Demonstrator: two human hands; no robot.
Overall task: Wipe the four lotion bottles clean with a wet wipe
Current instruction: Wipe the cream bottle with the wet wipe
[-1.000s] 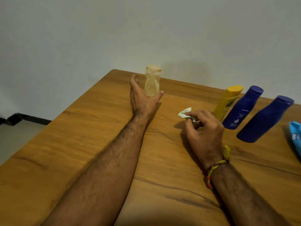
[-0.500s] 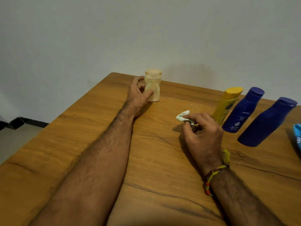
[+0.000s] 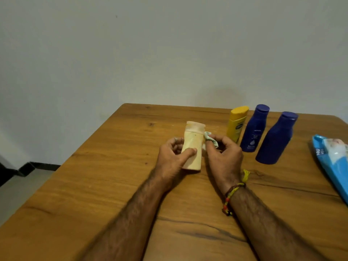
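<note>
My left hand [image 3: 172, 157] grips a cream-coloured lotion bottle [image 3: 194, 142] near the middle of the table, thumb across its front. My right hand [image 3: 225, 157] pinches a small crumpled pale green wet wipe [image 3: 211, 139] and holds it against the bottle's right side, just under the cap. To the right stand a yellow bottle [image 3: 236, 123] and two dark blue bottles, one [image 3: 255, 129] next to the yellow one and a larger one [image 3: 275, 138] further right.
A blue wet-wipe pack [image 3: 333, 159] lies at the right edge of the wooden table [image 3: 113, 185]. A plain wall rises behind the table. The floor shows past the table's left edge.
My left hand took hold of the cream bottle and drew it nearer, toward the middle. My right hand brought the wipe up against the bottle's side.
</note>
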